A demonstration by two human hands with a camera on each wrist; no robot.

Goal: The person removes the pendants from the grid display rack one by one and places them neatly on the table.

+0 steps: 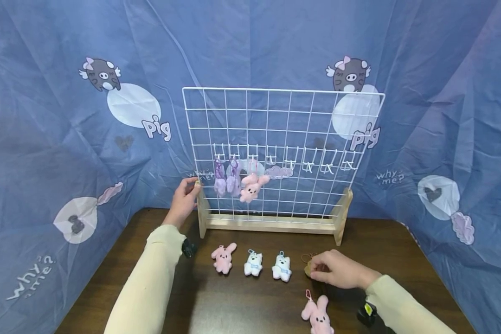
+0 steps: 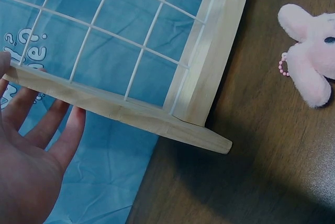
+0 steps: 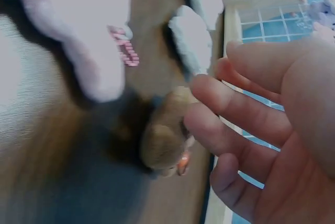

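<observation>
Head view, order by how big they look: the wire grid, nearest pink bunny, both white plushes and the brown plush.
1. Wire grid
2. Nearest pink bunny, at the bottom edge
3. Left white plush and right white plush, too alike to rank
Unsure: brown plush, partly hidden by the right hand

Curtained-off indoor space — pig-print blue cloth walls [image 1: 46,116], dark wood-grain table [image 1: 225,301], white wire display rack [image 1: 267,130]

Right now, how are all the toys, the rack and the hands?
Rack: upright
Purple toys: both hanging
Pink toys: one hanging, two lying down
White toys: both lying down
Brown toy: lying down
Left hand: gripping the rack
Right hand: at the brown toy, not gripping
</observation>
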